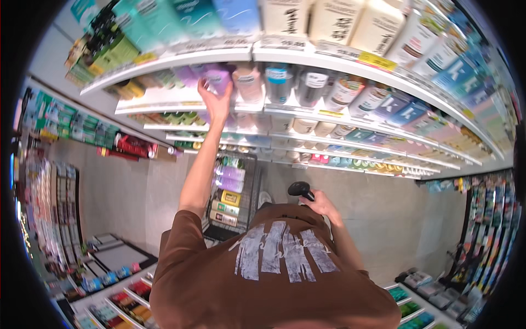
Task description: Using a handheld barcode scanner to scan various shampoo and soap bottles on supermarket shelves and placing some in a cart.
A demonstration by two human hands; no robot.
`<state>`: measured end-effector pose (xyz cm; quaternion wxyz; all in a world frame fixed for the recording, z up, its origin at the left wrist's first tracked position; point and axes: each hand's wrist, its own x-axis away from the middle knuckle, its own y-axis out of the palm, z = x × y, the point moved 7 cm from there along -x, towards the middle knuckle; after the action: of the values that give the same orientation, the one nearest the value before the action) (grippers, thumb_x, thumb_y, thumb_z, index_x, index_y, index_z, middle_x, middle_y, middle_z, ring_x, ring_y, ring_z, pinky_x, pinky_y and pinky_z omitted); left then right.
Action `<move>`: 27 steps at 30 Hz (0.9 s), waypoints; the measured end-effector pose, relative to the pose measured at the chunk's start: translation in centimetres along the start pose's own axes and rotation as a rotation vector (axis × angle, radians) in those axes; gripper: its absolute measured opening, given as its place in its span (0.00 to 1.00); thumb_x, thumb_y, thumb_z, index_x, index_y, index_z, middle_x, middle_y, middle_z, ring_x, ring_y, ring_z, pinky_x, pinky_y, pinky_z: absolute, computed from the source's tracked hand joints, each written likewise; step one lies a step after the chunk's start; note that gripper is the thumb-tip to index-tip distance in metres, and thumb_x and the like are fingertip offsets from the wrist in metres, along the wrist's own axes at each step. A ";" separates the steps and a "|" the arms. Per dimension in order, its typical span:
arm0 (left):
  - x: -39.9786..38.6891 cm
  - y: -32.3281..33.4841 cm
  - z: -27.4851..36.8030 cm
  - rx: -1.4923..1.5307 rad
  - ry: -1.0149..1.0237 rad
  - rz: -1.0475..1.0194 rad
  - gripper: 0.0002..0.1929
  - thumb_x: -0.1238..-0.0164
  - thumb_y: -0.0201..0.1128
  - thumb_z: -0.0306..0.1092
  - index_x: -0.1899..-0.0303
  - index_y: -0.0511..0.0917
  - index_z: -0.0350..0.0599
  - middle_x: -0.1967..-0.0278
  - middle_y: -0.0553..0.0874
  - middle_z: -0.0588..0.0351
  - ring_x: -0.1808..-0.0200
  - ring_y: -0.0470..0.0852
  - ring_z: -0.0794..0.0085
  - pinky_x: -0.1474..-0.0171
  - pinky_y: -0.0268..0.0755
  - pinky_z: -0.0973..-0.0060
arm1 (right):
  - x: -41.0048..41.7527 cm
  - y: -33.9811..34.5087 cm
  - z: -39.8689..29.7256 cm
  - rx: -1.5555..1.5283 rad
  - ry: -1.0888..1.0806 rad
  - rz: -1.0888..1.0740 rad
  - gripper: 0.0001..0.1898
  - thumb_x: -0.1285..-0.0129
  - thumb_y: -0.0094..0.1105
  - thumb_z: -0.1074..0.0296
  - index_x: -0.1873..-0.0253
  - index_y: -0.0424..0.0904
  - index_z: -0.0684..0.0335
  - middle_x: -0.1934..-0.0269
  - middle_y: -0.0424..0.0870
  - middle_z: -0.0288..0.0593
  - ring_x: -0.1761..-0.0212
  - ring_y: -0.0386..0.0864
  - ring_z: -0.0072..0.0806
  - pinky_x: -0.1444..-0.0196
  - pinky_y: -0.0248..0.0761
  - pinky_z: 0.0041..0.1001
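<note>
My left hand [215, 100] reaches up to a white store shelf, its thumb and fingers around the lower part of a purple bottle [218, 78]. The bottle stands in a row between another purple bottle [191, 75] and a pale pink bottle [247, 84]. Down by my waist, my right hand [322, 202] grips a black handheld scanner [301, 190] by its handle. A dark wire basket cart [251, 181] is below my left arm. In it lie several bottles and packs, among them purple bottles [229, 179] and a yellow pack [231, 198].
White shelf edges [370, 68] run across in front, one above another, crowded with bottles and price labels. Grey transparent bottles [312, 86] stand right of the pink one. Display racks [65, 214] rise at the left and more shelving [489, 230] at the right. Behind me are low shelves [127, 304].
</note>
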<state>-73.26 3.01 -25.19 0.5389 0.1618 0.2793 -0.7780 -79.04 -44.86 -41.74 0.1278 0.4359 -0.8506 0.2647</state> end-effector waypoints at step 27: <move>19.3 -5.6 20.3 1.373 -0.876 -0.367 0.38 0.20 0.47 0.63 0.27 0.66 0.38 0.40 0.83 0.44 0.49 0.88 0.55 0.46 0.84 0.56 | 0.4 -10.1 -7.6 0.030 -0.459 0.060 0.17 0.31 0.71 0.57 0.50 0.87 0.67 0.70 0.85 0.45 0.68 0.77 0.23 0.62 0.73 0.33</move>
<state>-84.52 -22.30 -18.33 0.2450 0.0892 -0.4697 -0.8434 -71.21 -45.72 -31.79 -0.0833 0.4612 -0.8660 0.1747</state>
